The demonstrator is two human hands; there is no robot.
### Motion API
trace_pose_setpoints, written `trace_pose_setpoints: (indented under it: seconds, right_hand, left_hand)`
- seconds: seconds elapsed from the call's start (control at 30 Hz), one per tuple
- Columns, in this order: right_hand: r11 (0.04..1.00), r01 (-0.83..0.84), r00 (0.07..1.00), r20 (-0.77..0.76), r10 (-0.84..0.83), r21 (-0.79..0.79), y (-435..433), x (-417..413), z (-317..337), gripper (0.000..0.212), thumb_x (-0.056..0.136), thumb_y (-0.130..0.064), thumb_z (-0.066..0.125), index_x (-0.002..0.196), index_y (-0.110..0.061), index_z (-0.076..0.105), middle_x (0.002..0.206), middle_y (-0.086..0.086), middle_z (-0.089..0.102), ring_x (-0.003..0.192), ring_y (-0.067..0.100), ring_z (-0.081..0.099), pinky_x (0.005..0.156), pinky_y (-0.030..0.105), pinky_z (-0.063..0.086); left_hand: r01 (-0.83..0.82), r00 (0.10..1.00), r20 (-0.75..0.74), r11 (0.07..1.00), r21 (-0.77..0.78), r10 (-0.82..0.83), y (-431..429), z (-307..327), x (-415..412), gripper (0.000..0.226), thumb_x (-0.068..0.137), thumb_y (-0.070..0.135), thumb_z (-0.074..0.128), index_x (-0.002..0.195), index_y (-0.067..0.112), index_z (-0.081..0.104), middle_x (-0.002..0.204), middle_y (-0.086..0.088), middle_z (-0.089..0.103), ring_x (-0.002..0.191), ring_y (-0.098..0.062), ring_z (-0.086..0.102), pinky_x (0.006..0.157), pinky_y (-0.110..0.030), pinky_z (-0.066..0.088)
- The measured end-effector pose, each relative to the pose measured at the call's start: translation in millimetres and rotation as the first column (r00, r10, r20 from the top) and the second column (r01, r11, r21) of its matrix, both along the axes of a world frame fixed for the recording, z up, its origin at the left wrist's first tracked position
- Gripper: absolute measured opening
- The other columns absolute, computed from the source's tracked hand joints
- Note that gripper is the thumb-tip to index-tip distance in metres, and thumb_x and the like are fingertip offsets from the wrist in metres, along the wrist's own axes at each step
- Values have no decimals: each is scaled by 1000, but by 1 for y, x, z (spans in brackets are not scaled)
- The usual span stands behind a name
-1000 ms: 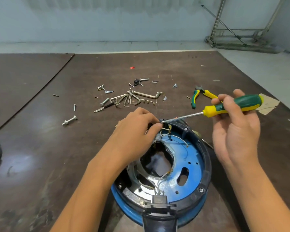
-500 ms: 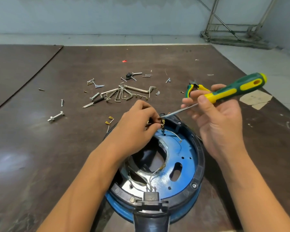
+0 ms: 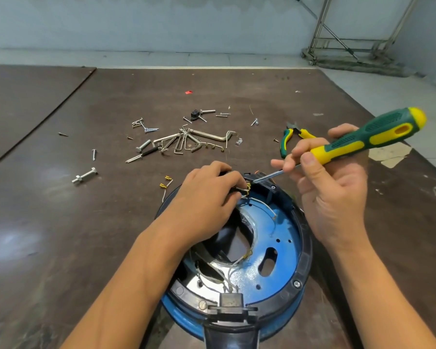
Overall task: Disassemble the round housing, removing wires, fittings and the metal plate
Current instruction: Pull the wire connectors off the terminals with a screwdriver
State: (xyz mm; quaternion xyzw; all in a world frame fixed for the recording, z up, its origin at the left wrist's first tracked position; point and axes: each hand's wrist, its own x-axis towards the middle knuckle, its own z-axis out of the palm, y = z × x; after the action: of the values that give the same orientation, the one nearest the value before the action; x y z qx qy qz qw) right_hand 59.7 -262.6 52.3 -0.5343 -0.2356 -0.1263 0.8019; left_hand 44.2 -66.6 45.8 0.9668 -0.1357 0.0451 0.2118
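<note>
At the far rim of the round housing (image 3: 305,253), the left hand (image 3: 209,197) pinches a small fitting (image 3: 246,190) with brass terminals between thumb and fingertips. The right hand (image 3: 334,197) has its thumb and fingers curled round the yellow neck of a screwdriver (image 3: 363,142).

The screwdriver's long axis slants from the green handle, high on the right, down and leftward. Its tip sits at the rim, just beside the fitting; whether it actually touches I cannot tell. So the fitting lies down the line of the shaft, to the left of and below the right hand. The left hand is the nearer one and is already on it. Any prying will likely push toward the left fingertips, which looks like the risk.

Thin white wires (image 3: 267,205) run from the fitting across the blue floor of the housing. A shiny metal plate (image 3: 207,275) shows lower left inside it.

The housing rests on a brown table (image 3: 61,222), close to the person. Beyond it lie two loose brass connectors (image 3: 165,183), a heap of hex keys (image 3: 186,143) and pliers (image 3: 286,141).
</note>
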Motion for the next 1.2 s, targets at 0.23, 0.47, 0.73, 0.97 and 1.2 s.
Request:
trace_pose_setpoints:
  seconds: [0.23, 0.47, 0.73, 0.97, 1.2]
  right_hand:
    - [998, -60, 998, 25, 60, -11, 0, 1, -1, 34, 98, 9, 45, 115, -19, 36, 94, 15, 56, 75, 25, 59, 101, 57, 51]
    - [990, -85, 992, 84, 94, -115, -3, 1, 2, 32, 95, 7, 51, 114, -16, 38, 90, 15, 58, 77, 30, 63, 102, 59, 51]
    - [928, 7, 988, 147, 52, -372, 9, 4, -4, 32, 97, 12, 52, 105, -17, 41, 84, 16, 72, 80, 38, 74, 85, 56, 58]
    - [923, 86, 996, 27, -82, -374, 9, 10, -5, 20, 93, -1, 67, 99, -18, 57, 95, 3, 68, 90, 24, 73, 87, 51, 61]
    - [894, 141, 989, 29, -142, -425, 2, 14, -3, 25, 86, -4, 75, 96, -20, 59, 81, -1, 65, 80, 27, 75, 75, 32, 60]
  left_hand:
    - [27, 1000, 2, 999, 20, -27, 2, 2, 1, 30, 104, 19, 47, 121, 39, 60, 130, 10, 49, 115, -13, 45, 99, -28, 29]
    - [41, 999, -38, 993, 107, -37, 4, 5, 4, 46, 94, 6, 59, 124, 41, 56, 130, 10, 47, 113, -15, 45, 89, -26, 27]
    - [134, 986, -109, 990, 48, -129, 12, 11, 3, 38, 99, 10, 55, 121, 41, 61, 125, 10, 48, 116, -15, 45, 97, -36, 40]
    - [129, 982, -141, 991, 24, -125, 14, 13, 3, 30, 101, 21, 54, 118, 44, 63, 120, 10, 48, 115, -13, 43, 98, -38, 40]
    - [81, 997, -18, 997, -10, -81, 8, 3, 0, 17, 101, 34, 54, 108, 44, 66, 112, 13, 50, 105, -12, 46, 84, -32, 41]
